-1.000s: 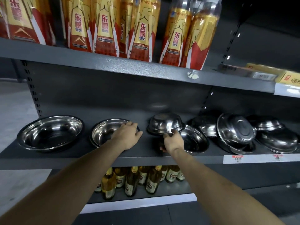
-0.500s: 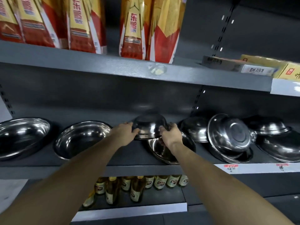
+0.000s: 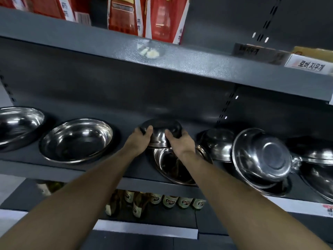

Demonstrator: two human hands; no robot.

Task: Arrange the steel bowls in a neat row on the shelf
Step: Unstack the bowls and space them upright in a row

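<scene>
**Ana:** Head view, then. Where are the hands?

**Ben:** Both reach over the front edge of the grey shelf (image 3: 75,170). The left hand (image 3: 139,139) and the right hand (image 3: 177,142) hold one upturned steel bowl (image 3: 161,129) between them, base upward, fingers curled over its left and right sides. Each grip is wrapped closed on that bowl, with nothing else in it.

**Ana:** Is that bowl down on the shelf?

**Ben:** It sits near the back panel, above the rear edge of an open bowl (image 3: 173,166) that lies tilted toward the shelf's front. Whether the two touch, I cannot tell; the wrists cover the meeting point.

**Ana:** And the other bowls?

**Ben:** To the left, two wide bowls stand mouth-up, side by side: the nearer one (image 3: 76,140) just beside the left hand, the far one (image 3: 19,126) cut by the picture's edge. To the right, an inverted bowl (image 3: 217,144), then a bowl propped on its rim (image 3: 262,156) showing its underside, then a stacked pair (image 3: 317,159) at the edge.

**Ana:** Anything else?

**Ben:** Red and yellow packs (image 3: 144,17) on the shelf above, glass bottles (image 3: 169,201) on the one below.
</scene>
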